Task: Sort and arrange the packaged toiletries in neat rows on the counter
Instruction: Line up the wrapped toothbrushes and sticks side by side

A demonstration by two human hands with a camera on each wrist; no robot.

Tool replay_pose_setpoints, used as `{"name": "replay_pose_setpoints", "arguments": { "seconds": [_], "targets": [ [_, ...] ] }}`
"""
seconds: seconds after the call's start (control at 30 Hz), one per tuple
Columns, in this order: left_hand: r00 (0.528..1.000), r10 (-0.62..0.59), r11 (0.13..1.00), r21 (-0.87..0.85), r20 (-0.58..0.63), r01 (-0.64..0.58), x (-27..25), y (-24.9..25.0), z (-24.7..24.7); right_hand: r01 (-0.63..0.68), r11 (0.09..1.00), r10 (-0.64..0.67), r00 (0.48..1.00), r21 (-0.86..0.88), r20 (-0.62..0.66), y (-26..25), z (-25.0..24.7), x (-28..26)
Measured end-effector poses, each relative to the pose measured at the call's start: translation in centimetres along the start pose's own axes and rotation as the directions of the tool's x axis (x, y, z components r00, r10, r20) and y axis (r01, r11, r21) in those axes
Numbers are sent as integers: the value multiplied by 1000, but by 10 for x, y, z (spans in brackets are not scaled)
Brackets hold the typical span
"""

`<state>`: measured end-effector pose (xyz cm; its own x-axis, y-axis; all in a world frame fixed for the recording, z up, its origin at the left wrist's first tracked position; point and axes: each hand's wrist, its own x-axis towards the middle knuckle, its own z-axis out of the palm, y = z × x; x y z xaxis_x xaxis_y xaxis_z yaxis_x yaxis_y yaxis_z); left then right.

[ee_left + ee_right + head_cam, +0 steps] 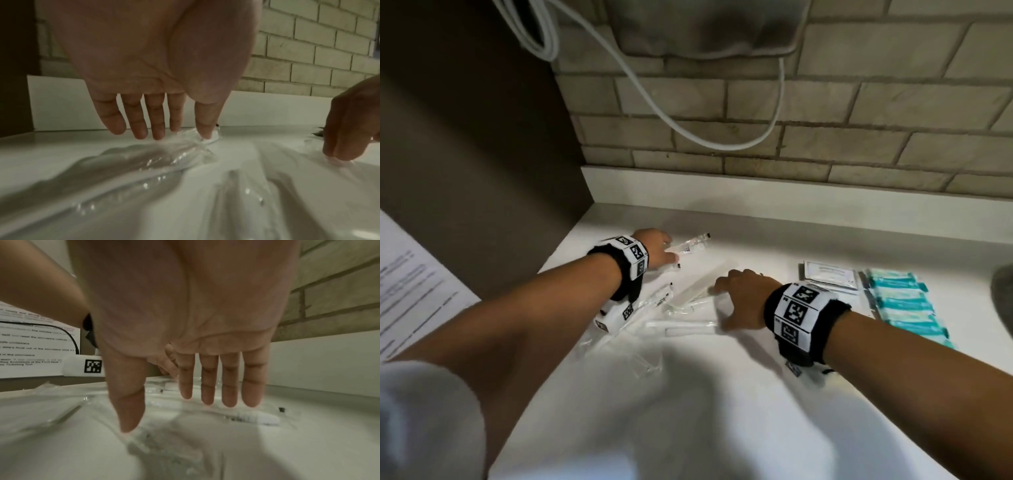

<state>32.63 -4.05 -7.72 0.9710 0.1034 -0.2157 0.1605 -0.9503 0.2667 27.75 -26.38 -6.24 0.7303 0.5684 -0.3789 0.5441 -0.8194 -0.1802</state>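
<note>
Several clear-wrapped toothbrushes (690,245) and white tubes (681,327) lie scattered on the white counter (756,394). My left hand (671,253) reaches to the far left of the pile, fingers straight. In the left wrist view, the left hand (180,138) has its thumb tip touching a clear wrapper (193,146). My right hand (719,305) hovers palm down over the middle of the pile with its fingers spread. In the right wrist view, the right hand (168,416) has its thumb tip on a wrapper, and a wrapped toothbrush (252,418) lies beyond the fingers.
Teal packets (904,305) lie in a row at the right, with white sachets (828,275) beside them. A brick wall (825,113) with a hanging white cable (654,99) backs the counter. A dark panel (465,171) and a printed sheet (410,294) stand at the left.
</note>
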Motion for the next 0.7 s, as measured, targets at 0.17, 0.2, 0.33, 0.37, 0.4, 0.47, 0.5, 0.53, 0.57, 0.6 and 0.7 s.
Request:
{"name": "replay_pose_setpoints", "arguments": {
  "seconds": [0.17, 0.2, 0.33, 0.37, 0.4, 0.47, 0.5, 0.53, 0.57, 0.6, 0.7],
  "targets": [
    [1000, 11, 1000, -29, 1, -11, 9, -12, 9, -18, 996, 18, 1000, -84, 7, -8, 7, 6],
    [1000, 14, 999, -46, -15, -15, 10, -13, 9, -17, 994, 17, 1000, -106, -4, -11, 8, 7],
    [995, 15, 984, -175, -102, -33, 11, -13, 7, -18, 989, 13, 999, -145, -38, -18, 10, 8],
    [991, 18, 978, -203, -130, -44, 9, -13, 5, -15, 989, 10, 999, -146, -35, -20, 10, 7],
    [986, 17, 974, -221, -163, -53, 6, -11, 2, -11, 989, 6, 999, -149, -34, -20, 9, 6],
    [972, 35, 962, -256, -232, -96, -4, -8, -5, -6, 984, 0, 999, -181, -37, -21, 5, 3],
    [967, 51, 950, -286, -250, -125, -10, -5, -8, -4, 980, -6, 999, -200, -49, -20, 4, 2],
    [965, 69, 933, -327, -253, -152, -18, -2, -11, 3, 975, -19, 997, -222, -70, -19, 1, 0],
    [967, 80, 912, -373, -242, -169, -27, 1, -12, 12, 968, -38, 994, -251, -98, -16, -2, -1],
    [969, 92, 893, -411, -229, -182, -35, 5, -11, 22, 958, -62, 989, -286, -134, -12, -6, -3],
    [977, 137, 856, -476, -162, -199, -61, 17, -3, 24, 932, -110, 970, -361, -217, -2, -20, -13]
  ]
}}
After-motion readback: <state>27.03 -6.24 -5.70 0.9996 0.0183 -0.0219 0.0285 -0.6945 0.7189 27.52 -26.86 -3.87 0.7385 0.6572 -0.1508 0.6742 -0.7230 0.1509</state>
